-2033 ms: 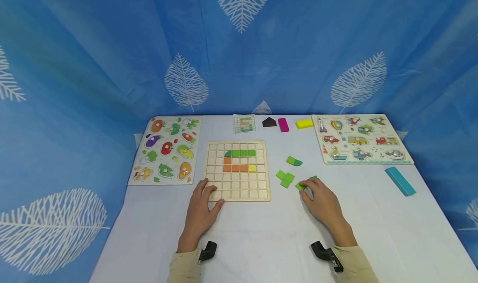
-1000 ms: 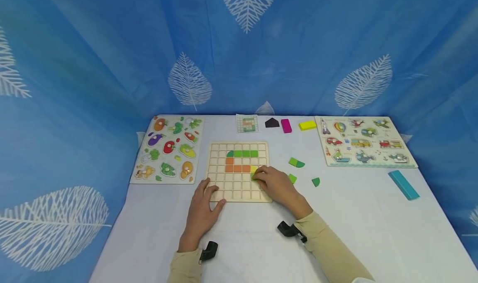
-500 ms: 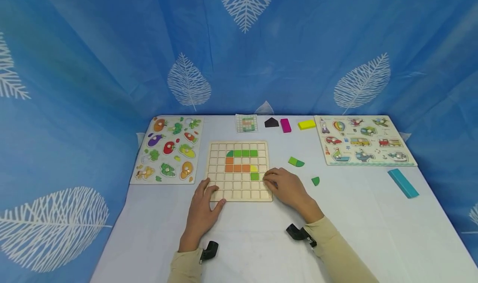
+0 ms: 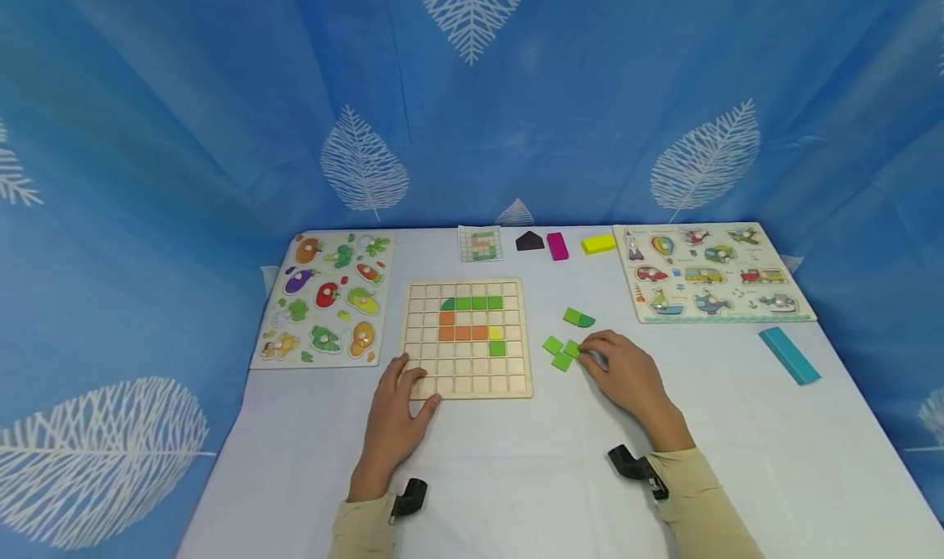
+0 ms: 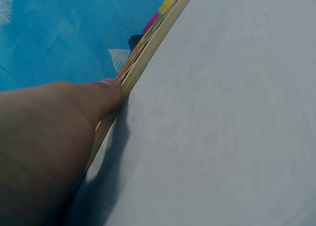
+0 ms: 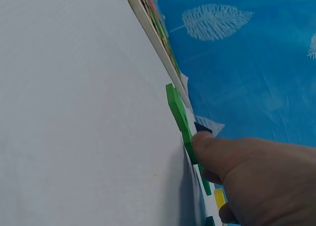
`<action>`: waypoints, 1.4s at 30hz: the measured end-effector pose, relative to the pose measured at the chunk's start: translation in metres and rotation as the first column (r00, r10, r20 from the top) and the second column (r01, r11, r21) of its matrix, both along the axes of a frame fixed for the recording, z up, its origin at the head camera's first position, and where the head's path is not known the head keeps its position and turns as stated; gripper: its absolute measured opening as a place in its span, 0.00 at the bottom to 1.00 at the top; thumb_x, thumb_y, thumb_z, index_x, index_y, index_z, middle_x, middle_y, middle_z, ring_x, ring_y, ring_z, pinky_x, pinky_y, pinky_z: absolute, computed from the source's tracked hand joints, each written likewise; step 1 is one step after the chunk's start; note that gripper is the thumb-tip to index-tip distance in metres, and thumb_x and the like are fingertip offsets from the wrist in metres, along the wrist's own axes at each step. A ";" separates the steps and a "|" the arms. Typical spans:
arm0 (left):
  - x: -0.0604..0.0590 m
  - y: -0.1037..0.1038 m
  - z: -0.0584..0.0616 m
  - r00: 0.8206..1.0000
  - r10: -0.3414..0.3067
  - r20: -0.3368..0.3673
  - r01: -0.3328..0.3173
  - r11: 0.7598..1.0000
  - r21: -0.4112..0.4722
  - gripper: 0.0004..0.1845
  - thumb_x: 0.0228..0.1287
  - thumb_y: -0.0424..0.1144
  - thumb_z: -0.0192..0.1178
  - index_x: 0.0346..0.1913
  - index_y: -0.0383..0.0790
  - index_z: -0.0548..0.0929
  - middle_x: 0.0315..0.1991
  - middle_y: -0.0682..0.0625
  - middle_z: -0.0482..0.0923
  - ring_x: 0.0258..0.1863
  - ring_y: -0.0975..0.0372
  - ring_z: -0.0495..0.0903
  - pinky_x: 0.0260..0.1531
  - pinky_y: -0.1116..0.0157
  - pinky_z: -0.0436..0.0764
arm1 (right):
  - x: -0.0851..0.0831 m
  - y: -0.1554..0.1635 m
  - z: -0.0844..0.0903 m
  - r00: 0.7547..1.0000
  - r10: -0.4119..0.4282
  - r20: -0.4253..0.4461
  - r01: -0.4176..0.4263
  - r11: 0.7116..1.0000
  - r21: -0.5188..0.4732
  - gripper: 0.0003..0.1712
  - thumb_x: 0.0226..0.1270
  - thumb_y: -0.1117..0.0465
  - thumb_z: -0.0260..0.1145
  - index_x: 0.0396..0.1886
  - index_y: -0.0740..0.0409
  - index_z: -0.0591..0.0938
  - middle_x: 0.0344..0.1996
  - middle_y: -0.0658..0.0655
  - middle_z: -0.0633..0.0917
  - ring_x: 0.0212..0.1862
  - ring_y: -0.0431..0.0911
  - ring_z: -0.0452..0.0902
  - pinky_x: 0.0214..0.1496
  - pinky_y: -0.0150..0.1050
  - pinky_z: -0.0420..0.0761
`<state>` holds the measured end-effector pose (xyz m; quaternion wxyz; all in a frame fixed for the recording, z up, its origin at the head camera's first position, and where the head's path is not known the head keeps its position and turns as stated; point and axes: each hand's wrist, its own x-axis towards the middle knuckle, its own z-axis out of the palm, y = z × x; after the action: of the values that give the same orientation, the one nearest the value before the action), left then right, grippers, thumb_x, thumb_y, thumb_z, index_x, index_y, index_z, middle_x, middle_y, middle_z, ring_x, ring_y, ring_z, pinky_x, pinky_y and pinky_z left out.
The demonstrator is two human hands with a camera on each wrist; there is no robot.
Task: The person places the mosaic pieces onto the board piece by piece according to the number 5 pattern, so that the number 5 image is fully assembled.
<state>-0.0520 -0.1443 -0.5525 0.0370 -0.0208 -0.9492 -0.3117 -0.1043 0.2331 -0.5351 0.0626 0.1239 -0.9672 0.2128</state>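
The left hand [image 4: 396,415] rests flat, fingers straight, on the near left corner of the grid board [image 4: 466,338] at the tabletop's middle, while just right of the board the right hand [image 4: 625,376] pinches a green tile [image 4: 572,349] among loose green tiles [image 4: 553,345].

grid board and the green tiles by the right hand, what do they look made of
Grid board: likely unpainted wood, pale tan and matte; the left wrist view shows a thick, layered-looking edge, perhaps plywood.
Green tiles: probably painted wood, though plastic is possible; flat even colour, crisp thick edges in the right wrist view. The right hand touches them.
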 end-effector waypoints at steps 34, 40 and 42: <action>-0.002 -0.001 -0.004 1.000 -0.006 0.004 0.006 1.000 0.021 0.24 0.66 0.48 0.69 0.61 0.43 0.78 0.78 0.41 0.60 0.79 0.44 0.57 0.74 0.40 0.64 | -0.008 -0.105 -0.002 0.929 0.357 -0.100 -0.352 0.934 0.064 0.08 0.68 0.58 0.71 0.45 0.45 0.86 0.46 0.47 0.84 0.34 0.38 0.80 0.30 0.31 0.79; -0.002 -0.001 -0.003 1.000 -0.003 -0.007 0.004 1.000 0.016 0.24 0.65 0.48 0.70 0.60 0.43 0.78 0.78 0.41 0.60 0.79 0.43 0.58 0.73 0.40 0.65 | -0.007 -0.107 -0.003 0.926 0.360 -0.111 -0.352 0.932 0.087 0.08 0.67 0.59 0.72 0.45 0.46 0.88 0.44 0.47 0.85 0.37 0.40 0.82 0.30 0.32 0.79; -0.002 -0.002 -0.002 1.000 -0.005 -0.010 0.005 1.000 0.015 0.24 0.65 0.47 0.70 0.60 0.43 0.78 0.78 0.41 0.60 0.79 0.43 0.58 0.73 0.40 0.65 | -0.007 -0.107 -0.002 0.925 0.360 -0.120 -0.351 0.932 0.091 0.08 0.67 0.59 0.72 0.44 0.46 0.88 0.44 0.47 0.85 0.39 0.41 0.84 0.32 0.33 0.81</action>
<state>-0.0540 -0.1463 -0.5542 0.0412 -0.0244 -0.9466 -0.3189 -0.1111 0.1257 -0.5370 0.0839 0.3133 -0.9289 0.1788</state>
